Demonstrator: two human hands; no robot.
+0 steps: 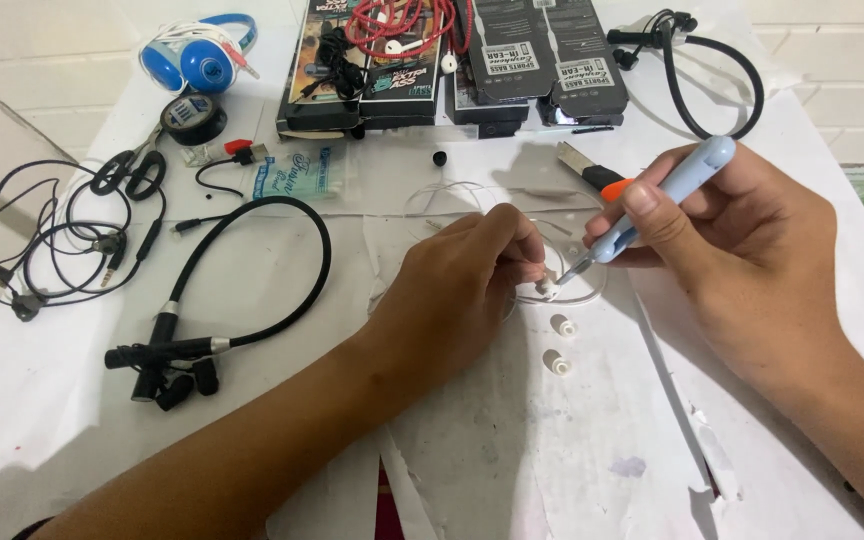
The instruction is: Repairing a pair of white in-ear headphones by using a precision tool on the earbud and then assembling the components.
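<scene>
left hand (pixel 472 275) pinching small white earbud piece (pixel 544 288) at table centre, right hand (pixel 742 250) at 3 o'clock gripping pale blue pen tool (pixel 652 200), tip touching piece, two white ear tips (pixel 559 345) lying just at 6 o'clock of it, black neckband (pixel 252 290) sitting at 9 o'clock

Single head-worn view, steeply down and close over the white-covered table (pixel 72 400) (no second view to overlap).

left hand (pixel 472 275): fingers pinched, palm down | right hand (pixel 742 240): closed in pen grip | forearms converging
</scene>
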